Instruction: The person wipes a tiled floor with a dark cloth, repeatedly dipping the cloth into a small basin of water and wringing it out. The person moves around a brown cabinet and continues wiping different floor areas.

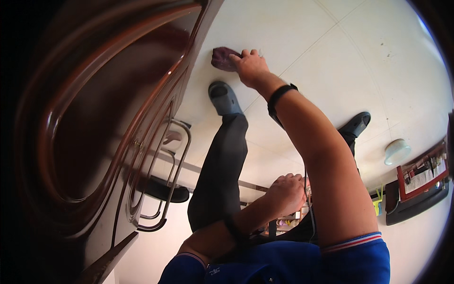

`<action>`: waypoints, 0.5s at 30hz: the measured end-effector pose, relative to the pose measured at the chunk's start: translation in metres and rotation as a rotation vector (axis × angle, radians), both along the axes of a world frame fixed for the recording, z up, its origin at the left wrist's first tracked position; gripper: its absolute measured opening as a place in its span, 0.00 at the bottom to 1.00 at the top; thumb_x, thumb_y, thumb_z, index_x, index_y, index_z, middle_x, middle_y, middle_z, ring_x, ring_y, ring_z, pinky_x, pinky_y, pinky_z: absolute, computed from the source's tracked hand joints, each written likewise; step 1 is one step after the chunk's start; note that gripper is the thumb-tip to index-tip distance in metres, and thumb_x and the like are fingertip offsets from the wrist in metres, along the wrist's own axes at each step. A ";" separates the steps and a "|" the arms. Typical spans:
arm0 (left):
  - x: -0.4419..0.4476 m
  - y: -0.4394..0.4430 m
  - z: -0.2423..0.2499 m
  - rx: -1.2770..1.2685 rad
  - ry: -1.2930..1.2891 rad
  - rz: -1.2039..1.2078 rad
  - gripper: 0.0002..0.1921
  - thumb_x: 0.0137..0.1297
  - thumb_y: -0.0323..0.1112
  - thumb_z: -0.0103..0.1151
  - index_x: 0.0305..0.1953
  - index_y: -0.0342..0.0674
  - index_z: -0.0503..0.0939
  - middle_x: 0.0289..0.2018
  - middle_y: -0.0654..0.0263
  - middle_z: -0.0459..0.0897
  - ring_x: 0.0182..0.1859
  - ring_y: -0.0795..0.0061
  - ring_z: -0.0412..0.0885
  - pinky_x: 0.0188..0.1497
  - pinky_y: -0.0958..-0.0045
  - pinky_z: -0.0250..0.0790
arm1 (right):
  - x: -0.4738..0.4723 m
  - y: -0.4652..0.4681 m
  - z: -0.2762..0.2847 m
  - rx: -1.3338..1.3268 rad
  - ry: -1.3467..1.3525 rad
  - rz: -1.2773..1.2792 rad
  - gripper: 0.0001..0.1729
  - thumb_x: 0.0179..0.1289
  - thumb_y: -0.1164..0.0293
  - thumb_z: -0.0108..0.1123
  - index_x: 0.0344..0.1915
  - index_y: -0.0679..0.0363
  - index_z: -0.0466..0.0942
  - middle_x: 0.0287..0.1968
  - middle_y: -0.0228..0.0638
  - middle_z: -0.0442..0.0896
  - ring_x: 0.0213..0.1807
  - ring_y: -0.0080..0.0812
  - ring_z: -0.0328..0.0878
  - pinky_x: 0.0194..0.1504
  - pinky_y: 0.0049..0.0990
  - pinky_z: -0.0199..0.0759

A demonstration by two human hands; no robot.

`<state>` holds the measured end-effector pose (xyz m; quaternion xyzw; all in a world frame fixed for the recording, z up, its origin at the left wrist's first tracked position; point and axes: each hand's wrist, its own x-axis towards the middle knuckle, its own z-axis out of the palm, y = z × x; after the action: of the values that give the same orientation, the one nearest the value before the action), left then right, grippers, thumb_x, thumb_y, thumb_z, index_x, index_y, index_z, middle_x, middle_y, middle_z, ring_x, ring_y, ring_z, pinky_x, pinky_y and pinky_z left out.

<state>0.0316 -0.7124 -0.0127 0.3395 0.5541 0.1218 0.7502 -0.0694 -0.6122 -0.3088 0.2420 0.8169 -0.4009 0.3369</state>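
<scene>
A bunched dark purple cloth (pixel 224 59) is gripped in my right hand (pixel 250 65), which reaches far forward over the pale tiled floor. The cloth lies just beyond the grey slipper (pixel 224 97) on my left foot. A small whitish bit shows beside the fingers of my right hand. Closer to my body, my left hand (pixel 289 193) is curled with the knuckles up, beside a thin dark cable (pixel 305 184). Its palm is hidden, so I cannot tell whether it holds anything. Both wrists carry black bands.
Dark red panelled woodwork (pixel 117 117) with a glossy moulding rises along the left. Below it stands a metal-framed seat (pixel 184 152) with a black pad. My other slipper (pixel 357 124), a pale green bowl (pixel 397 152) and a dark piece of furniture (pixel 418 204) with a red-edged top are at right.
</scene>
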 end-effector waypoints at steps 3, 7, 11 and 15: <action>0.005 0.003 -0.006 -0.062 -0.024 -0.008 0.13 0.72 0.36 0.59 0.52 0.38 0.81 0.44 0.53 0.86 0.51 0.48 0.83 0.55 0.51 0.76 | 0.038 0.033 0.014 0.035 0.160 -0.198 0.34 0.70 0.66 0.66 0.76 0.46 0.72 0.59 0.44 0.81 0.62 0.54 0.76 0.63 0.47 0.75; 0.006 0.008 -0.009 -0.072 -0.017 0.037 0.14 0.72 0.37 0.61 0.55 0.39 0.81 0.49 0.53 0.86 0.54 0.47 0.83 0.58 0.52 0.76 | 0.095 0.139 0.017 0.275 0.559 -0.359 0.32 0.69 0.66 0.68 0.72 0.52 0.75 0.54 0.44 0.86 0.59 0.51 0.79 0.66 0.44 0.69; 0.005 0.013 -0.012 -0.037 -0.017 0.036 0.17 0.74 0.39 0.60 0.60 0.40 0.78 0.51 0.54 0.86 0.56 0.48 0.83 0.60 0.51 0.75 | 0.119 0.269 -0.004 0.552 0.443 -0.390 0.33 0.64 0.71 0.61 0.71 0.50 0.76 0.50 0.54 0.86 0.50 0.61 0.85 0.60 0.53 0.77; 0.005 0.013 -0.013 -0.046 0.016 0.034 0.17 0.74 0.39 0.60 0.59 0.40 0.78 0.51 0.54 0.86 0.55 0.48 0.83 0.60 0.51 0.76 | 0.114 0.358 -0.029 0.716 0.270 -0.311 0.36 0.61 0.70 0.60 0.72 0.49 0.75 0.57 0.49 0.86 0.57 0.57 0.83 0.64 0.53 0.74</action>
<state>0.0366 -0.6989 -0.0259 0.3138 0.5685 0.1192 0.7510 0.0445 -0.2543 -0.3373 0.4097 0.8953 -0.1656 0.0564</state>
